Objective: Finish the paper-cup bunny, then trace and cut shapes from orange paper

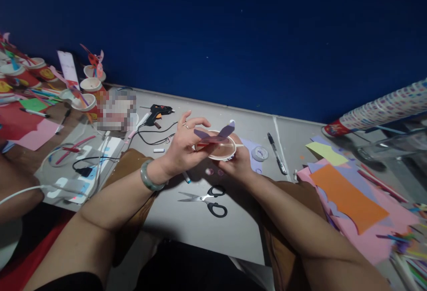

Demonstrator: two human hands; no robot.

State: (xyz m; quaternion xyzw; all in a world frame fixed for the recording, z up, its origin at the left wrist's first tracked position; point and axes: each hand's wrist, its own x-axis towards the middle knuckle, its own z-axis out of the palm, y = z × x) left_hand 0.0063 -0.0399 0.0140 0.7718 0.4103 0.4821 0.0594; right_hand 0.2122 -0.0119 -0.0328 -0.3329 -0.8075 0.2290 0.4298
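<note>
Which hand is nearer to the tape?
Right. The right hand is just left of the tape; the left hand is farther left, at the cup's left side.

Cup (223, 151) | white rim, mouth toward viewer, hand-held, centre of view | Purple paper (227, 131) | two pointed flaps, at rim

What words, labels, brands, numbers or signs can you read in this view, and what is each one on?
No text reads with certainty.
Held cup: no legible text.
Phone: screen print too small.
Red cups: yellow emblems blurred.
Blue-and-white panel: large shapes partly covered, unreadable.
Pixelated item: obscured.
Tape roll: too blurred.
</note>
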